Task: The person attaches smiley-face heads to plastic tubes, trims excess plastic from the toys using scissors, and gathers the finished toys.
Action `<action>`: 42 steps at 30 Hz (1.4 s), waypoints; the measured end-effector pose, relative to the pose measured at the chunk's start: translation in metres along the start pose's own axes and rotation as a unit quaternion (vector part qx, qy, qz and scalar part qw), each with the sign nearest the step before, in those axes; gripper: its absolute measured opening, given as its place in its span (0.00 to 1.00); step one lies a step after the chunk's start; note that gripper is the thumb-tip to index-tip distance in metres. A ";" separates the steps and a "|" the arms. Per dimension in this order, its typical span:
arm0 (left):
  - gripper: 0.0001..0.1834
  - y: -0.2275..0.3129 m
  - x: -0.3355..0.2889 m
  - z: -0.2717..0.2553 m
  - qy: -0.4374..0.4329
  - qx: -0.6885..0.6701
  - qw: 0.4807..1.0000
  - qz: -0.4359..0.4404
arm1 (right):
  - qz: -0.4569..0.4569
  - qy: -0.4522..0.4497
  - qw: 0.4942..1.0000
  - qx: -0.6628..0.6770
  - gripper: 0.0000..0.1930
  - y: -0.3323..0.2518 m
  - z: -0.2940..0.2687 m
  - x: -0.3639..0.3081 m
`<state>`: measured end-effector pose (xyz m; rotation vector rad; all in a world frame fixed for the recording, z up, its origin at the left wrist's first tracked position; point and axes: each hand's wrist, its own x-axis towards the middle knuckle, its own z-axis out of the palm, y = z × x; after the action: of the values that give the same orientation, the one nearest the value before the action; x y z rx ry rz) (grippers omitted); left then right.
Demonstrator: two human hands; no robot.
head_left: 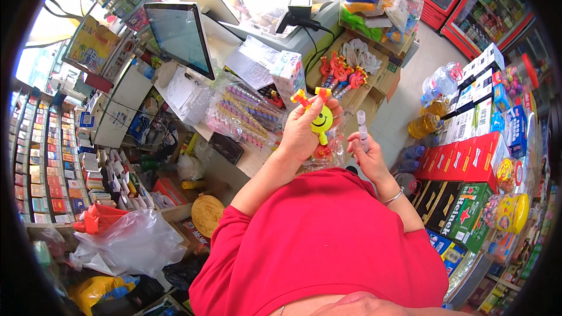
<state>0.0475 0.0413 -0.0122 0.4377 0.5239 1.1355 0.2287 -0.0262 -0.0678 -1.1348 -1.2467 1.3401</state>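
In front of my body, my left hand [301,134] is closed round a yellow smiley-face plastic toy [321,120] with orange pieces at its top. My right hand [371,162], to the right and a little lower, pinches a clear, whitish plastic tube [362,124] that points upward. The tube and the toy are apart. Left of my left hand, a clear plastic bag [243,110] of thin tubes with coloured contents lies on the counter. Beyond my hands, a cardboard box [381,82] holds several red and orange toys [345,75] of a similar kind.
A monitor [180,36], papers [253,61] and a barcode scanner [297,21] are on the counter. A clear bin [380,7] of colourful items stands at the back. Stacked drink cartons [459,161] line the right side. Shelves of small packs [50,158] are at left.
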 end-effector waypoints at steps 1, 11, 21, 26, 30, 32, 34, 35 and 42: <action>0.14 0.000 0.000 -0.002 0.003 0.004 1.000 0.002 | 0.003 -0.022 1.000 0.010 0.13 -0.009 0.005 0.000; 0.10 0.014 0.000 -0.001 -0.033 -0.040 0.998 0.040 | -0.053 -0.009 0.997 -0.063 0.11 -0.014 0.014 -0.010; 0.13 0.009 -0.004 -0.006 -0.047 -0.002 0.999 0.005 | -0.042 0.036 0.990 -0.132 0.10 -0.014 0.018 -0.018; 0.09 0.007 -0.010 -0.010 -0.086 -0.028 0.996 -0.016 | -0.056 0.041 0.987 -0.144 0.11 -0.016 0.022 -0.015; 0.08 0.015 -0.014 -0.015 -0.082 -0.048 0.995 -0.005 | -0.052 0.014 0.993 -0.102 0.11 -0.010 0.025 -0.012; 0.09 0.017 -0.017 -0.014 -0.079 -0.046 0.995 0.027 | -0.059 -0.010 0.994 -0.092 0.10 -0.009 0.025 -0.011; 0.09 0.020 -0.013 -0.023 -0.098 -0.070 0.992 0.025 | -0.085 -0.033 0.989 -0.112 0.10 -0.007 0.026 -0.009; 0.10 0.021 -0.011 -0.026 -0.107 -0.082 0.991 0.023 | -0.092 -0.026 0.988 -0.120 0.09 -0.011 0.028 -0.009; 0.13 0.039 -0.012 -0.024 -0.069 -0.089 0.993 0.018 | -0.120 0.045 0.987 -0.101 0.11 -0.034 0.043 -0.008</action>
<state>0.0008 0.0462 -0.0068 0.3682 0.2912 1.1669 0.1886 -0.0379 -0.0314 -1.1292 -1.4283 0.9903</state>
